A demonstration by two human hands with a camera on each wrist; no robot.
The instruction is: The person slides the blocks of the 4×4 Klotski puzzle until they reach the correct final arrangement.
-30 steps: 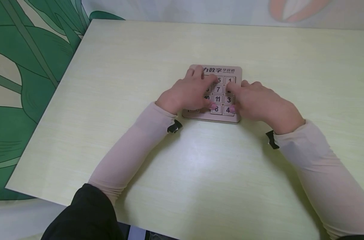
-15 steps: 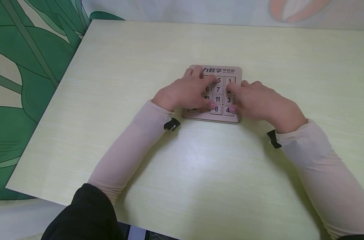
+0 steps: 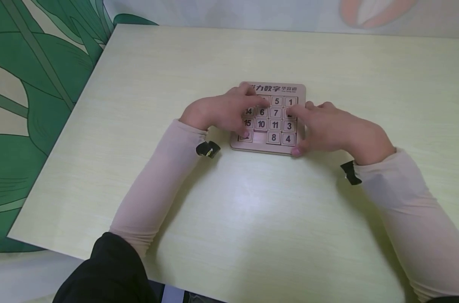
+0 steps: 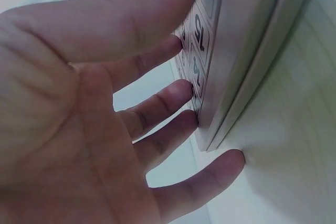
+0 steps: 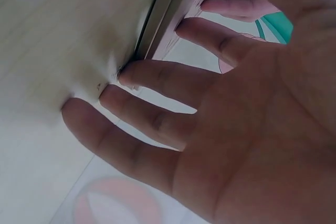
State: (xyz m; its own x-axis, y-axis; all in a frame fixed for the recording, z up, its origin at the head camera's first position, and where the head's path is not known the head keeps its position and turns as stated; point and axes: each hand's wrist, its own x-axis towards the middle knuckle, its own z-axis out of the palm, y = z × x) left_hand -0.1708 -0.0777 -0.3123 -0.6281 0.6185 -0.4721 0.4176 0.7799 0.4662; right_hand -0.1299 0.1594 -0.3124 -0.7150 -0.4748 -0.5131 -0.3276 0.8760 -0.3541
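A pinkish number slide puzzle [image 3: 263, 147] lies flat on the table, printed lettering at its far edge. Its numbered tiles fill the frame except for a gap in the nearest row, left of the 8 tile [image 3: 273, 137]. Over the left side is my left hand [image 3: 223, 110], fingers spread, thumb at the bottom-left tile and index fingertip at the top row. At the right edge, my right hand [image 3: 333, 128] has its index fingertip on the 2 tile and its thumb by the lower right corner. In the right wrist view, other right fingertips [image 5: 79, 116] touch the table.
The pale table [image 3: 252, 223] extends around the puzzle on all sides. Its left edge borders a wall with green leaf artwork [image 3: 43, 84]. A whitish wall [image 3: 252, 14] stands behind the far edge.
My left hand has drawn leftward, its thumb going from beside the 8 tile to the bottom-left tile, uncovering the gap. My right thumb has moved off the 4 tile to the puzzle's lower right corner.
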